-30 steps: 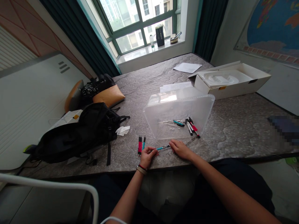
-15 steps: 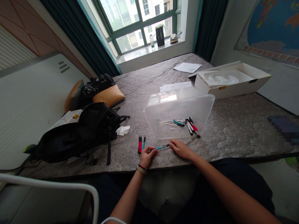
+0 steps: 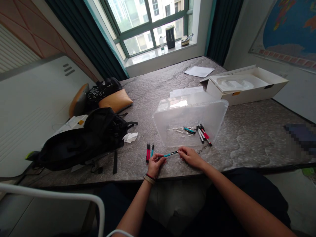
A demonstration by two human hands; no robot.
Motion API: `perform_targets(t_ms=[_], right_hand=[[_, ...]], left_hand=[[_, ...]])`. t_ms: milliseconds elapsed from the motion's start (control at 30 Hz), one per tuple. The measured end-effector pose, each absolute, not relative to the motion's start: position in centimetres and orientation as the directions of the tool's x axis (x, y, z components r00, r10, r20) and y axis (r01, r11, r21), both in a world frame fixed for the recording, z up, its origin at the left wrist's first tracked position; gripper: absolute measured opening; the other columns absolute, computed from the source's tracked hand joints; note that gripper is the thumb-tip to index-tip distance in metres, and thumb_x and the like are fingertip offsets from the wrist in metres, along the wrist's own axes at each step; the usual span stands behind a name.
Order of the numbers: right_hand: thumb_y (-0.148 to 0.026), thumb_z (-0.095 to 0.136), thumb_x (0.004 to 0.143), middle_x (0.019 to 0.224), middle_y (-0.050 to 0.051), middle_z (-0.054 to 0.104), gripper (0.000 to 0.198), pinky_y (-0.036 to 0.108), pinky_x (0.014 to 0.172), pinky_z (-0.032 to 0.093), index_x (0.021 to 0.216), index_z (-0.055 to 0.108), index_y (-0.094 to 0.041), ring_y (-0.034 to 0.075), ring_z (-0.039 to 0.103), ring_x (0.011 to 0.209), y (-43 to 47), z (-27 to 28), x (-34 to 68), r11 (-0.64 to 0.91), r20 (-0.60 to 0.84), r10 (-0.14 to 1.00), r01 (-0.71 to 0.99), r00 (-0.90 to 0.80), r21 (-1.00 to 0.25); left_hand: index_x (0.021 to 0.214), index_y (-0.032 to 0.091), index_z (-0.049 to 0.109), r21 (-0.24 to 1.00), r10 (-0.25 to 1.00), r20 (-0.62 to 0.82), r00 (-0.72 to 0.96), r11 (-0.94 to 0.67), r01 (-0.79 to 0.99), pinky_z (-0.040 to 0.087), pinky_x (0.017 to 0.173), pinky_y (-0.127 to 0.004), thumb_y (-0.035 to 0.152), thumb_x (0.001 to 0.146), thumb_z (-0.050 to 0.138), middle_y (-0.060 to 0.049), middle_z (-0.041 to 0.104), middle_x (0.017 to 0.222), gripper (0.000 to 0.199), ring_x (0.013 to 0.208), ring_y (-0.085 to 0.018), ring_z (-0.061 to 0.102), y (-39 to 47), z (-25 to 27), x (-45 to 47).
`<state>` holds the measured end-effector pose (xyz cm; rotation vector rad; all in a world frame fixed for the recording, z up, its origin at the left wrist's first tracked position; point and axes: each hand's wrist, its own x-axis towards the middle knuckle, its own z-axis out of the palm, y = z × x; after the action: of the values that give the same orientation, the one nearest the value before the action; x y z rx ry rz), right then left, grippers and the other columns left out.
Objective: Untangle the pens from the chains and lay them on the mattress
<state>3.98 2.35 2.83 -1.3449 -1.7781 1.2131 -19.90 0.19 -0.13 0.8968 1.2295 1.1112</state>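
Bin (image 3: 177, 116): clear, lying on its side on the mattress (image 3: 251, 135), mouth facing me; inside I make out a teal pen (image 3: 189, 130), some thin pale sticks (image 3: 181, 131) and, in its right corner, a bunch of black, white and red markers (image 3: 202, 133) reaching the rim.
Pen (image 3: 171, 153): teal, held outside the bin, just in front of its lower edge.
Left hand (image 3: 155, 164): thumb and fingers grasping the pen's left end.
Right hand (image 3: 189, 157): fingertips pinched on the other end, as far as I can tell from here.
Loose pens (image 3: 149, 152): red ones and a teal one, side by side near my left hand.
Box (image 3: 256, 95): white, open, right of the bin, a moulded tray (image 3: 237, 84) inside.
Backpack (image 3: 98, 126): black; I cannot make out its contents.
Bowl (image 3: 185, 42): on the sill (image 3: 143, 58), something poking out.
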Motion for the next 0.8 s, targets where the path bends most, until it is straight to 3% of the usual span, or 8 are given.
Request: perform_targets(t_ms=[133, 300, 367, 467, 567, 633, 733, 800], right_hand=[[-0.038, 0.042, 0.095, 0.066, 0.002, 0.066, 0.036, 0.027, 0.064, 0.042, 0.077, 0.065, -0.018, 0.016, 0.061, 0.061, 1.9, 2.9, 3.4, 0.109, -0.050, 0.946, 0.460, -0.320, -0.881], [-0.034, 0.042, 0.095, 0.098, 0.010, 0.072, 0.036, 0.031, 0.080, 0.045, 0.121, 0.060, -0.017, 0.023, 0.066, 0.089, 0.9, 2.0, 2.3, 0.168, 0.013, 0.963, 0.563, -0.268, -0.809], [-0.035, 0.045, 0.094, 0.107, 0.013, 0.070, 0.040, 0.032, 0.086, 0.044, 0.127, 0.057, -0.016, 0.024, 0.064, 0.099, 0.6, 1.8, 2.2, 0.201, 0.026, 0.961, 0.628, -0.276, -0.752], [-0.037, 0.047, 0.093, 0.099, 0.011, 0.071, 0.038, 0.031, 0.083, 0.044, 0.123, 0.061, -0.018, 0.023, 0.064, 0.092, 0.8, 1.9, 2.5, 0.208, 0.014, 0.957, 0.647, -0.291, -0.733], [-0.041, 0.046, 0.093, 0.082, 0.006, 0.069, 0.040, 0.029, 0.072, 0.045, 0.122, 0.060, -0.017, 0.020, 0.064, 0.075, 1.4, 2.3, 2.8, 0.131, 0.031, 0.982, 0.562, -0.184, -0.817], [-0.043, 0.044, 0.094, 0.075, 0.004, 0.068, 0.037, 0.028, 0.067, 0.045, 0.111, 0.064, -0.017, 0.018, 0.062, 0.068, 1.8, 2.5, 3.0, 0.075, 0.013, 0.991, 0.465, -0.135, -0.882], [-0.046, 0.047, 0.092, 0.073, 0.003, 0.068, 0.035, 0.027, 0.062, 0.045, 0.090, 0.067, -0.016, 0.016, 0.061, 0.063, 2.0, 2.7, 3.1, 0.042, -0.039, 0.972, 0.332, -0.233, -0.942], [-0.047, 0.055, 0.087, 0.075, 0.003, 0.069, 0.033, 0.026, 0.061, 0.045, 0.089, 0.068, -0.016, 0.016, 0.061, 0.063, 1.9, 2.8, 3.0, 0.039, -0.060, 0.940, 0.280, -0.335, -0.959]], left_hand=[[0.087, 0.014, 0.065, 0.966, 0.973, -0.230, -0.034, 0.223, -0.131, 0.054, 0.062, -0.025, 0.035, 0.064, 0.084, -0.002, 0.070, 0.074, 0.037, 0.064, -0.014, 0.067, 0.1, -0.3, -19.8], [0.078, 0.014, 0.064, 0.977, 0.979, -0.197, -0.052, 0.192, -0.095, 0.054, 0.059, -0.026, 0.035, 0.059, 0.086, -0.002, 0.069, 0.071, 0.036, 0.063, -0.016, 0.067, -0.1, -0.5, -19.5], [0.076, 0.014, 0.064, 0.977, 0.978, -0.201, -0.051, 0.196, -0.089, 0.055, 0.060, -0.027, 0.035, 0.058, 0.087, -0.002, 0.069, 0.070, 0.035, 0.063, -0.016, 0.067, -0.2, -0.5, -19.5], [0.077, 0.015, 0.065, 0.978, 0.979, -0.201, -0.037, 0.198, -0.067, 0.055, 0.061, -0.027, 0.035, 0.060, 0.086, -0.003, 0.070, 0.071, 0.034, 0.064, -0.017, 0.068, -0.2, -0.4, -19.5], [0.079, 0.015, 0.068, 0.988, 0.988, -0.151, -0.005, 0.151, 0.026, 0.054, 0.062, -0.027, 0.035, 0.063, 0.084, -0.005, 0.071, 0.074, 0.030, 0.067, -0.017, 0.067, -0.5, 0.0, -19.0], [0.079, 0.016, 0.071, 0.987, 0.995, -0.098, 0.015, 0.095, 0.127, 0.053, 0.066, -0.028, 0.036, 0.064, 0.083, -0.006, 0.072, 0.077, 0.027, 0.069, -0.018, 0.066, -0.8, 0.4, -18.5], [0.080, 0.017, 0.073, 0.977, 0.997, -0.069, 0.040, 0.060, 0.203, 0.053, 0.071, -0.029, 0.036, 0.065, 0.082, -0.006, 0.072, 0.081, 0.025, 0.075, -0.019, 0.066, -1.2, 0.9, -18.1], [0.084, 0.017, 0.071, 0.986, 0.995, -0.101, 0.021, 0.098, 0.131, 0.053, 0.069, -0.027, 0.035, 0.065, 0.082, -0.006, 0.072, 0.082, 0.028, 0.075, -0.018, 0.067, -1.3, 1.2, -18.3]])
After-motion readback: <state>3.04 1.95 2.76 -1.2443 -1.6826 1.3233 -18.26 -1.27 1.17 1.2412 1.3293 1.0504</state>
